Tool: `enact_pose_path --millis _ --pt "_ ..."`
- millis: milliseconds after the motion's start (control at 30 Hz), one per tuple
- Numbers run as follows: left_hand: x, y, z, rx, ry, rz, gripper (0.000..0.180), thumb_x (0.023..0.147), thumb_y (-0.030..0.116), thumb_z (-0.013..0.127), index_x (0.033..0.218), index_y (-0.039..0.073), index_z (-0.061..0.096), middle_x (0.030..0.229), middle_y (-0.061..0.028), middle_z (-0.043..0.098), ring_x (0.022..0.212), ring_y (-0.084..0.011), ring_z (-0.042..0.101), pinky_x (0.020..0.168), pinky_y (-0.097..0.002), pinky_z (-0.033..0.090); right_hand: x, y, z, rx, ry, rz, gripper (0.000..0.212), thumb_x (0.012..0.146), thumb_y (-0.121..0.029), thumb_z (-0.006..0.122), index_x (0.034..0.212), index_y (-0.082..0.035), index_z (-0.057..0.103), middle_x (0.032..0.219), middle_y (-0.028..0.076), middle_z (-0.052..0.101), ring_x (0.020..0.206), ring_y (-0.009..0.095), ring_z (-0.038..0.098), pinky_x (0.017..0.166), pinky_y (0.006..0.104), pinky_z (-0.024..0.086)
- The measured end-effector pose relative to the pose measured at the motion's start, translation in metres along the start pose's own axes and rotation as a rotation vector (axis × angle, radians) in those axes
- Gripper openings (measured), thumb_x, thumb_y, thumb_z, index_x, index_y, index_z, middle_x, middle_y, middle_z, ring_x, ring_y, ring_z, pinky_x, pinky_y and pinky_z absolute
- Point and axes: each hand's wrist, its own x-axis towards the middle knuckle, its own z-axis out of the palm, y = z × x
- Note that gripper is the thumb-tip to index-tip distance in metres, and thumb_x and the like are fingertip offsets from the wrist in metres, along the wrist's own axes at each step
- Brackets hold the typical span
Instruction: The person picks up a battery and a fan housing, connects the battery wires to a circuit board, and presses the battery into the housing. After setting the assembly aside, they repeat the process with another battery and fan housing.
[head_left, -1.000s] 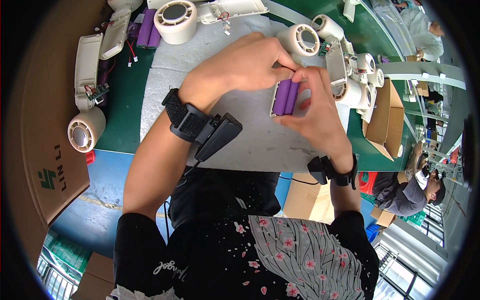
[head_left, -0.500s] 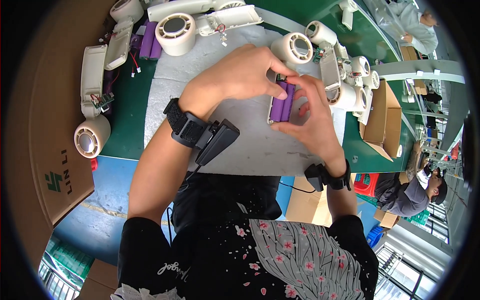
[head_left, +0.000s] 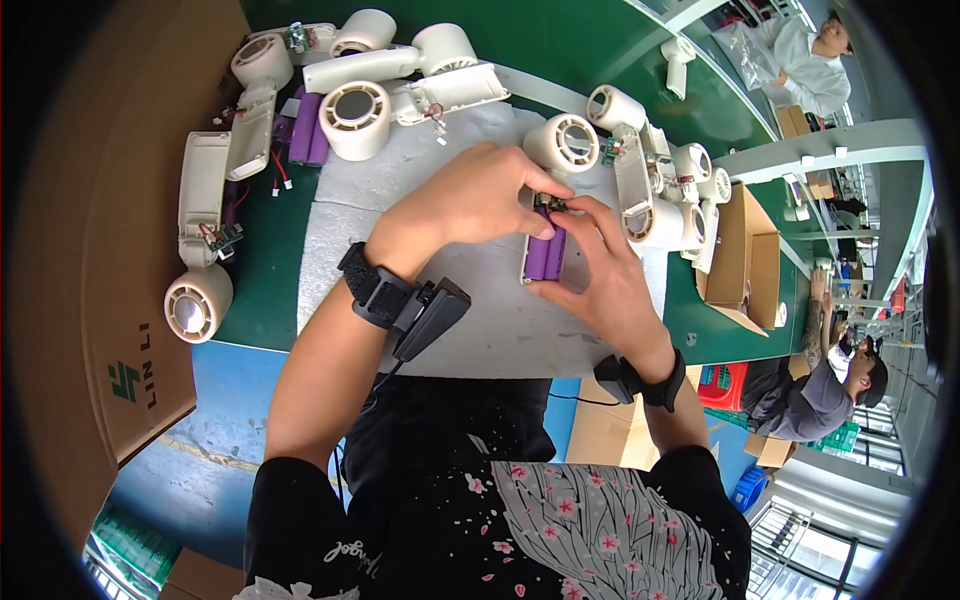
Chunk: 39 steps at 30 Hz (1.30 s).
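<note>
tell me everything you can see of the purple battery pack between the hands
The purple battery pack is two cylinders side by side in a smooth, slightly shiny wrap that looks like plastic film. It lies lengthwise, pointing away from the person, in an open white casing over the pale mat. The left hand's thumb touches its far end, near a small circuit board; the right hand curves around its right side.

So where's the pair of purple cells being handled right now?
In the head view, right of centre, the purple cells lie in a white housing between the left hand and right hand, just below a round white vented head.
</note>
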Motion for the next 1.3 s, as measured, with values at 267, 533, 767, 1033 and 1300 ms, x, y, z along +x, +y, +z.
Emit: enact_pose_path --millis 267,533,767,1033,1300 --pt "-0.006 0.004 0.002 0.003 0.11 0.075 0.041 0.072 0.012 0.077 0.112 0.009 0.07 0.088 -0.0158 0.07 0.069 -0.027 0.065 0.07 -0.0357 0.051 0.006 -0.006 -0.006 -0.026 -0.031 0.007 0.064 0.063 -0.013 0.086 0.119 -0.003 0.057 0.128 0.014 0.053 0.107 0.035 0.06 0.087 0.0401 0.052" --pt "0.003 0.007 0.004 0.013 0.515 0.229 0.021 0.08 0.007 0.071 0.101 0.004 0.069 0.081 -0.011 0.069 0.068 -0.0232 0.066 0.064 -0.0334 0.052 0.084 0.011 -0.005 -0.333 0.313 0.177 0.052 0.075 -0.005 0.074 0.123 0.0 0.055 0.128 0.021 0.054 0.09 0.036 0.065 0.074 0.0404 0.054" --pt "0.004 0.015 -0.001 -0.24 0.619 0.174 0.01 0.086 0.008 0.068 0.094 0.003 0.068 0.071 -0.0056 0.065 0.054 -0.0092 0.057 0.051 -0.0248 0.046 0.116 0.008 -0.008 -0.117 0.272 0.084 0.044 0.077 -0.004 0.069 0.119 0.002 0.056 0.103 0.023 0.065 0.085 0.04 0.067 0.075 0.0461 0.054" --pt "0.007 0.01 0.005 -0.226 0.741 0.215 0.009 0.088 0.011 0.068 0.088 0.002 0.068 0.056 -0.0001 0.056 0.048 -0.004 0.05 0.046 -0.0212 0.039 0.152 0.057 0.052 0.494 0.153 0.094 0.036 0.082 -0.006 0.062 0.117 0.002 0.057 0.084 0.014 0.069 0.069 0.023 0.066 0.062 0.0347 0.052" --pt "-0.001 0.016 0.005 -0.236 0.856 0.399 0.009 0.087 0.008 0.068 0.082 0.002 0.067 0.054 -0.0014 0.054 0.047 -0.0043 0.048 0.044 -0.0228 0.037 0.115 0.022 0.023 0.72 0.093 0.12 0.028 0.086 -0.007 0.057 0.114 -0.001 0.061 0.073 0.004 0.063 0.06 0.007 0.055 0.052 0.0245 0.045"
